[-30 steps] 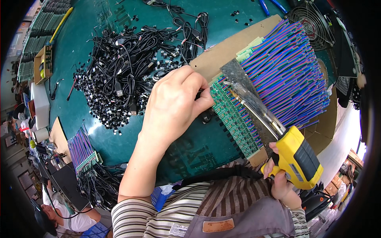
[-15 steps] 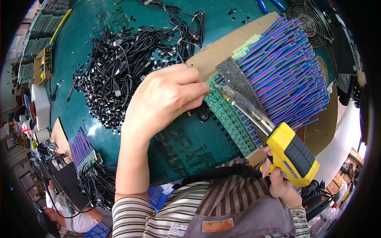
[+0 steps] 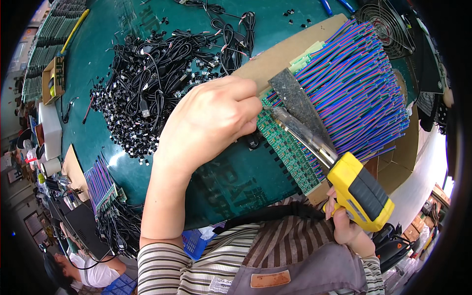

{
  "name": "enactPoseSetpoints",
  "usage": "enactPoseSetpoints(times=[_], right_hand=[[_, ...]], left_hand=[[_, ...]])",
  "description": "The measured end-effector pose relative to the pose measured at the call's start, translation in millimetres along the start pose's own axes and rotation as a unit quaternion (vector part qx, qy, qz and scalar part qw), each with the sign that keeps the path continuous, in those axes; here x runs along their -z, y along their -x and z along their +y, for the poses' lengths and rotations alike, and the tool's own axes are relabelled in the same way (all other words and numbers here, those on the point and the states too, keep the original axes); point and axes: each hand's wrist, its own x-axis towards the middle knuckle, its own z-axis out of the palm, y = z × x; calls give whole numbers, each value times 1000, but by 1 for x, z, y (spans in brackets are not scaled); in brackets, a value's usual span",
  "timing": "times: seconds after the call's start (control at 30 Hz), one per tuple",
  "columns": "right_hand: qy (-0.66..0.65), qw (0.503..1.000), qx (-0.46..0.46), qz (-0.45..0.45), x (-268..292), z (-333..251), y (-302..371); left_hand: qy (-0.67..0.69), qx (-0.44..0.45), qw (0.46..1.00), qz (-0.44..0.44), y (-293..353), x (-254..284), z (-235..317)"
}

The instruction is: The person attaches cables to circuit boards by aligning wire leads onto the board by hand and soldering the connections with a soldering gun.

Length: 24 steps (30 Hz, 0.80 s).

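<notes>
From where I am standing, the wearer's left head-mounted fisheye camera is facing down onto the desk (image 3: pixel 78 130) at close range. It is placing the left grip (image 3: pixel 211 118) near centre, the right grip (image 3: pixel 349 230) lower right. The wearer's apron (image 3: pixel 314 268) is occupying the lower edge; straight edges are bending toward the dark rim.

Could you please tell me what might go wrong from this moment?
The left hand is very near the tip of the yellow tool in the right hand; if that tip is hot, the fingers could be burned.

The green circuit boards sit in a tight row, so a slip might mark a neighbouring one.

The dark bar lies over the coloured wires; a bump could perhaps shift it.
</notes>
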Motion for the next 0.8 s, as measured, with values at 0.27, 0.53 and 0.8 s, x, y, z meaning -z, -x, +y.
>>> enactPoseSetpoints(times=[0.27, 0.53, 0.8], right_hand=[[-133, 986, -60, 77, -1, 29, 26], [-209, 973, -60, 82, -16, -6, 2], [-172, 980, -75, 58, -10, -8, 0]], left_hand=[[-18, -3, 1000, 13, 0, -1, 4], [-28, -1, 1000, 10, 3, -2, 4], [-39, 21, 999, 14, 5, 3, 12]])
